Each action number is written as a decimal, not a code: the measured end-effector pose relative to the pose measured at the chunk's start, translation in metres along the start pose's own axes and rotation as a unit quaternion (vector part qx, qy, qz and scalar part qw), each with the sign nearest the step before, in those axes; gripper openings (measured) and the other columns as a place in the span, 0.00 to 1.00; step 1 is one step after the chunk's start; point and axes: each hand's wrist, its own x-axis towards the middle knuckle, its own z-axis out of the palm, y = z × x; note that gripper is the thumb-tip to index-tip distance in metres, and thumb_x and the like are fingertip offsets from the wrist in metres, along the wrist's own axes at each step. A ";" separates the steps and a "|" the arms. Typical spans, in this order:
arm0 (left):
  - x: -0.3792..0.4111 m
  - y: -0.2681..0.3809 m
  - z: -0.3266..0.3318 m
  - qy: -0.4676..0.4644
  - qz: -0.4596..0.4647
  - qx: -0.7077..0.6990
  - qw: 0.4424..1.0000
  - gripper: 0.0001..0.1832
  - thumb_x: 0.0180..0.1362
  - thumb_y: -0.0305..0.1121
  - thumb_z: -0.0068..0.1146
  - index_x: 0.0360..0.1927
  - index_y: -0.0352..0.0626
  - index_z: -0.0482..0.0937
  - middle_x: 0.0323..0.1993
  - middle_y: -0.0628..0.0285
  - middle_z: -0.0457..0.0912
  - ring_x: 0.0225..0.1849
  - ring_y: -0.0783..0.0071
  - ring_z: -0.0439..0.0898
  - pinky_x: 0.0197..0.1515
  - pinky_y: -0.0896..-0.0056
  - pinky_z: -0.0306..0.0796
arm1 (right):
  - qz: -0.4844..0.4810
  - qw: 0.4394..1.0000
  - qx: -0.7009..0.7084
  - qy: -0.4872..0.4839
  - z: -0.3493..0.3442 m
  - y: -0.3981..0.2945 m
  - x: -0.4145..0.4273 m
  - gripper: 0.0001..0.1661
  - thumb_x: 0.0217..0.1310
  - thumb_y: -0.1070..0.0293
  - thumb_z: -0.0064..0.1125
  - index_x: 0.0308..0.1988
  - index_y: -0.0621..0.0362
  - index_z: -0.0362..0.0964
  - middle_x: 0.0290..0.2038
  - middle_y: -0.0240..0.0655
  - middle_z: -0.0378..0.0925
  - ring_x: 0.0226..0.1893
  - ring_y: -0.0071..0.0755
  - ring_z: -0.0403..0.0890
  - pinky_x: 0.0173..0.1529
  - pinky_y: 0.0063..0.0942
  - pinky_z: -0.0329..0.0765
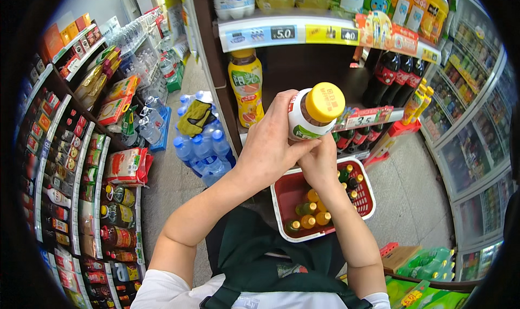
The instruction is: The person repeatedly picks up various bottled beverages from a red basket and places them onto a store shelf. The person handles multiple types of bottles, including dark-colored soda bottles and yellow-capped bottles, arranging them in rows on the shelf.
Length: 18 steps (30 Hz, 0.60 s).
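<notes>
A white-labelled drink bottle with a yellow screw cap point(312, 112) is held up in front of the shelf, its cap tilted toward me. My left hand point(270, 136) wraps around the bottle's left side, thumb across the lower front. Beneath it, my right hand point(319, 158) grips the lower part, its fingers partly hidden behind the bottle and my left thumb. A large yellow juice bottle point(245, 89) stands on the dark shelf just left of my hands. Below my right forearm is a red plastic basket with a white rim point(284, 227), containing several small bottles with yellow caps.
Cola bottles point(384, 79) stand at the shelf's right, below a ledge with price tags point(284, 34). Shrink-wrapped water bottles point(203, 146) topped by a dark yellow glove point(196, 118) sit on the floor at left. Grocery shelves point(73, 158) line the left; glass-door coolers point(467, 154) line the right.
</notes>
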 end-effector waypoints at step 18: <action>0.031 -0.082 0.044 0.063 -0.085 -0.016 0.994 0.41 0.72 0.34 0.51 0.79 0.27 0.43 0.76 0.33 0.54 0.78 0.41 0.59 0.76 0.52 0.57 | 0.025 0.994 -0.088 -0.066 0.028 0.058 0.108 0.41 0.52 0.59 0.74 0.58 0.67 0.62 0.45 0.59 0.83 0.50 0.66 0.84 0.51 0.47 0.80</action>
